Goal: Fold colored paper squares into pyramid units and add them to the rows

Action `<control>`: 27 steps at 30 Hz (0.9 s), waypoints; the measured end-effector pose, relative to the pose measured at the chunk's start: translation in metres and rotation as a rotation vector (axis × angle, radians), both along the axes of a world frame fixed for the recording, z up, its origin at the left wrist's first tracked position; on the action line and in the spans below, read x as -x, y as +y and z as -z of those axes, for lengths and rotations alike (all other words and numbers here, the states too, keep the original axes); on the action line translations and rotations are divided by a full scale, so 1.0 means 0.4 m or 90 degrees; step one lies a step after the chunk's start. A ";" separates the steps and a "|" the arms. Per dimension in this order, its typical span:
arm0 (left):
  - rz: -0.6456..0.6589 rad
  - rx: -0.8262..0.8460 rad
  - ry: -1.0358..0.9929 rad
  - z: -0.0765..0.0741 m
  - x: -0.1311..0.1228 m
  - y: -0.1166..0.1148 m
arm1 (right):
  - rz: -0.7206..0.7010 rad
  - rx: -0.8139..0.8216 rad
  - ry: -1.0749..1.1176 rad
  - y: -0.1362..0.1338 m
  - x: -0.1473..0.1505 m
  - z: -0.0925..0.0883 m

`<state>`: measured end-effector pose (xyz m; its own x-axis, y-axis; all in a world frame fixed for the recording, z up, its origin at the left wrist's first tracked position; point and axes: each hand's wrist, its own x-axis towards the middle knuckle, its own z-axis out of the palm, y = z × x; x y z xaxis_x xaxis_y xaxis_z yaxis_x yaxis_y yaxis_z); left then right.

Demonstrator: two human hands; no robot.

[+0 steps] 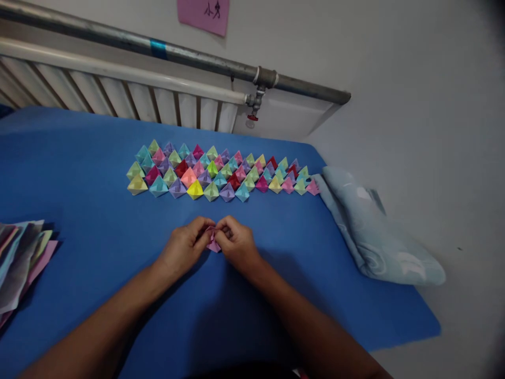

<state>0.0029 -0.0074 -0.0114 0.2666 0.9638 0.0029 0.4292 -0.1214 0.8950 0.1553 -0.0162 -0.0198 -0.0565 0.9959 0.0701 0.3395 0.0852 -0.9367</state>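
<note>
My left hand [188,243] and my right hand [235,243] meet over the blue cloth [98,210], both pinching a small pink folded paper piece [213,245]. Fingers of both hands are closed around it, hiding most of it. Beyond them, rows of several small folded paper boats [221,171] in many colours lie side by side across the cloth.
A stack of coloured paper sheets [19,260] lies at the left edge. A light blue pillow [374,231] rests at the cloth's right side. Behind are a white radiator [118,95], a metal pipe [177,52] with a red valve, and a pink note [204,15] on the wall.
</note>
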 end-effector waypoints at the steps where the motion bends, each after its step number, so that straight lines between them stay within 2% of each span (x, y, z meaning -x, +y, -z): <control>1: -0.003 0.007 -0.009 0.001 0.000 0.000 | -0.004 -0.001 0.005 0.000 0.000 0.000; 5: -0.034 0.062 -0.060 0.005 -0.001 0.002 | -0.016 0.012 0.042 0.000 -0.001 -0.005; 9: -0.101 0.135 -0.188 0.006 -0.007 0.011 | 0.012 0.004 0.075 -0.007 -0.007 -0.018; 14: -0.180 0.179 -0.295 -0.008 -0.010 0.021 | -0.001 -0.055 0.012 -0.029 -0.005 -0.023; 17: -0.201 0.174 -0.306 -0.011 -0.008 0.021 | -0.007 -0.052 -0.020 -0.032 0.003 -0.012; 22: -0.226 0.181 -0.285 -0.019 -0.012 0.012 | 0.041 -0.057 -0.070 -0.023 0.011 0.006; 27: -0.225 0.142 -0.234 -0.018 -0.028 -0.003 | 0.048 -0.043 -0.054 -0.019 0.017 0.010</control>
